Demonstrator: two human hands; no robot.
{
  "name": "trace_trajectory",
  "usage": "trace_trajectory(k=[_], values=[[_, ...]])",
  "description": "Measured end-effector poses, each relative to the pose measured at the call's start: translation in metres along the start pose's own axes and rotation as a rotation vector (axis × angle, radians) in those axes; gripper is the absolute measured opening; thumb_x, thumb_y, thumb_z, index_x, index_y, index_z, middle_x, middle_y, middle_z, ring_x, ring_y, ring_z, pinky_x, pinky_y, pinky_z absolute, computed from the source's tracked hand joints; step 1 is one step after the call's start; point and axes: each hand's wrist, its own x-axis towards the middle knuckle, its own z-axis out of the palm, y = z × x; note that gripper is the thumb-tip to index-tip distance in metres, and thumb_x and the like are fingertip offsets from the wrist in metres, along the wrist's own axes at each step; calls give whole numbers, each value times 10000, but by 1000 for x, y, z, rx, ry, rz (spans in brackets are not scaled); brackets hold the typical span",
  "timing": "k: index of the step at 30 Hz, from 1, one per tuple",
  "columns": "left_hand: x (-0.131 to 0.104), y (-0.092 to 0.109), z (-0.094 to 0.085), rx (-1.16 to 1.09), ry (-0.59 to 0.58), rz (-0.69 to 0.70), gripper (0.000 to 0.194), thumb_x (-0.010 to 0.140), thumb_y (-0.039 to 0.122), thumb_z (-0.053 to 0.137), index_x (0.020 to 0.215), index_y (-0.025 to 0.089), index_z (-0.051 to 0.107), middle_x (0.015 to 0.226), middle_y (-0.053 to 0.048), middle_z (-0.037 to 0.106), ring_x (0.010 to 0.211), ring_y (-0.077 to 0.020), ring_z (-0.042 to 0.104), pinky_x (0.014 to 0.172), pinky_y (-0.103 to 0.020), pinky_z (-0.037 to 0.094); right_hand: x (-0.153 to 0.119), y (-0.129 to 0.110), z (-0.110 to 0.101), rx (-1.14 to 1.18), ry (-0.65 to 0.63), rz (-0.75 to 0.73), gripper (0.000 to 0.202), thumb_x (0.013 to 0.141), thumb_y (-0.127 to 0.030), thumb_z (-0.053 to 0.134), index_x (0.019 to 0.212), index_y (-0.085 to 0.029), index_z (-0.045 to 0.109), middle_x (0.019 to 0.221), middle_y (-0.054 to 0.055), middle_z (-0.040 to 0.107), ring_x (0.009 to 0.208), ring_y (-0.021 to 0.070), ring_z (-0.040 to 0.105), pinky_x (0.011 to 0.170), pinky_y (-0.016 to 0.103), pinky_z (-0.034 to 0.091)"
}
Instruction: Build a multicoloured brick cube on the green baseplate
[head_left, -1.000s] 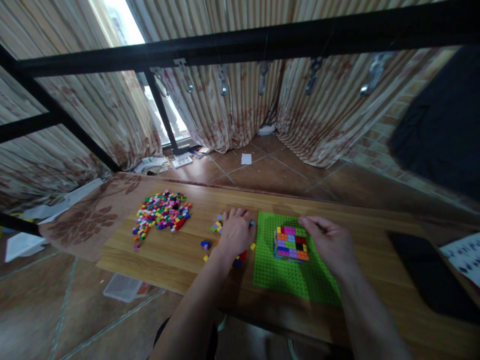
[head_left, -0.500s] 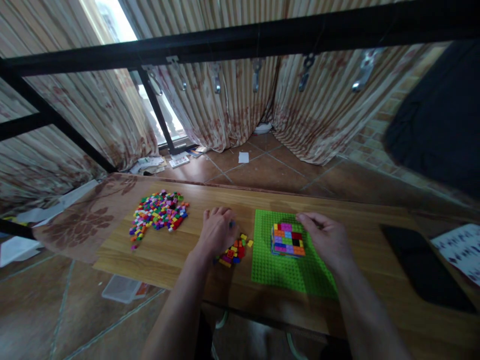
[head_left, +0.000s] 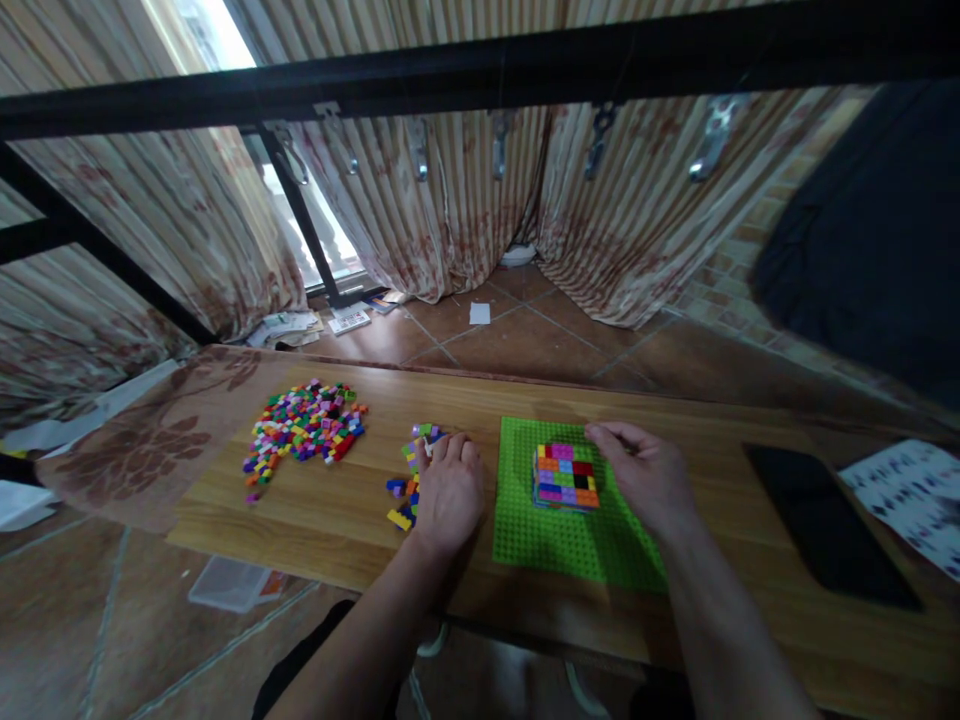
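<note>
My left hand (head_left: 450,492) lies palm down over a small pile of loose toy bricks (head_left: 412,488), its fingers apart and loosely bent. It hides part of this pile, and no brick shows in its grip. On a green studded baseplate (head_left: 517,545) stands a low block built of many-coloured bricks (head_left: 564,478). Just right of that block, above the baseplate, my right hand (head_left: 645,475) has thumb and forefinger pinched together. Whatever is between those fingertips is too small to make out.
A larger heap of mixed bricks (head_left: 307,425) lies on the left of the wooden table (head_left: 405,385). To the right are a black flat device (head_left: 829,520) and a printed sheet (head_left: 907,500). A black metal bar (head_left: 450,85) crosses above. A clear plastic box (head_left: 229,583) sits on the floor.
My left hand has shifted right and nearer over the small pile, uncovering bricks on its left side. My right hand stays pinched beside the block. The whole view has moved slightly.
</note>
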Motion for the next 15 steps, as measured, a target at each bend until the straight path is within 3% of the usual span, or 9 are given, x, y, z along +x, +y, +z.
trace_trajectory(k=[8, 11, 13, 15], values=[[12, -14, -1, -81, 74, -1, 220, 919, 195, 428, 891, 202, 646, 1072, -81, 689, 1063, -270, 572, 1056, -563, 244, 0, 2, 3, -1, -3, -14, 338, 770, -499, 639, 852, -189, 746, 863, 69, 757, 804, 229, 682, 767, 361, 501], [19, -27, -11, -237, 144, -31, 201, 907, 225, 458, 915, 210, 658, 1073, -77, 696, 1024, -248, 594, 1002, -480, 348, 0, 1, 2, 2, 7, -42, 332, 778, -495, 637, 849, -189, 744, 848, 63, 756, 802, 226, 683, 779, 363, 506], [23, -44, -20, -382, 221, -100, 199, 890, 243, 476, 910, 190, 667, 1040, -89, 702, 989, -232, 610, 925, -401, 422, -2, -5, 1, 6, 44, -61, 317, 789, -481, 635, 850, -190, 744, 839, 59, 754, 798, 224, 682, 778, 367, 507], [25, -64, -30, -520, 342, -281, 220, 872, 288, 493, 897, 171, 678, 948, -92, 710, 928, -226, 627, 861, -362, 453, -6, -17, 2, 30, 132, -86, 283, 798, -456, 641, 843, -195, 741, 828, 51, 750, 785, 215, 679, 765, 361, 508]])
